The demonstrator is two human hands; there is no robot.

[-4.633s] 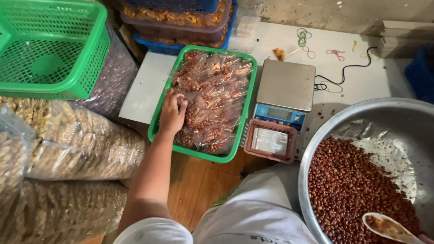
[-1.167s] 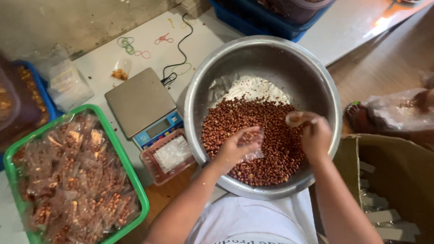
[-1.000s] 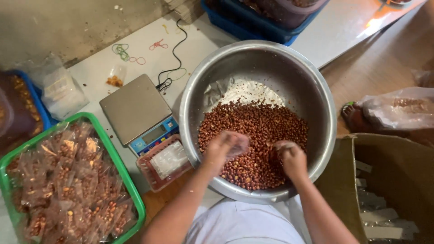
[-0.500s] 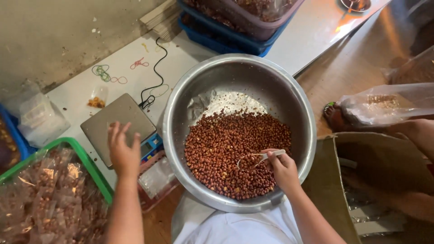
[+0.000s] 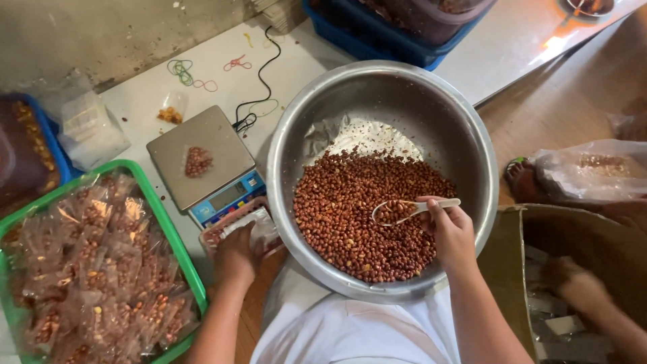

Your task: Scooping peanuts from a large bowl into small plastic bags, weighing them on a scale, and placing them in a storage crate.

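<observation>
My right hand (image 5: 450,232) grips a clear plastic spoon (image 5: 412,209) loaded with peanuts, held over the heap of red-brown peanuts (image 5: 367,212) in a big steel bowl (image 5: 384,87). My left hand (image 5: 237,253) rests on a small red tray of clear empty bags (image 5: 236,228) just in front of a digital scale (image 5: 202,162). A small filled bag of peanuts (image 5: 197,162) lies on the scale's plate. To the left, a green basket (image 5: 168,236) holds several packed peanut bags.
Another person's foot (image 5: 522,182) and hand (image 5: 573,283) are at the right, by a cardboard box (image 5: 512,269) and a plastic bag (image 5: 593,172). Blue crates (image 5: 377,44) stand behind the bowl. Rubber bands (image 5: 182,67) and a black cable (image 5: 259,87) lie on the white board.
My left hand has set the small peanut bag on the scale and dropped back to the tray of empty bags. My right hand has taken up the spoon and scooped peanuts.
</observation>
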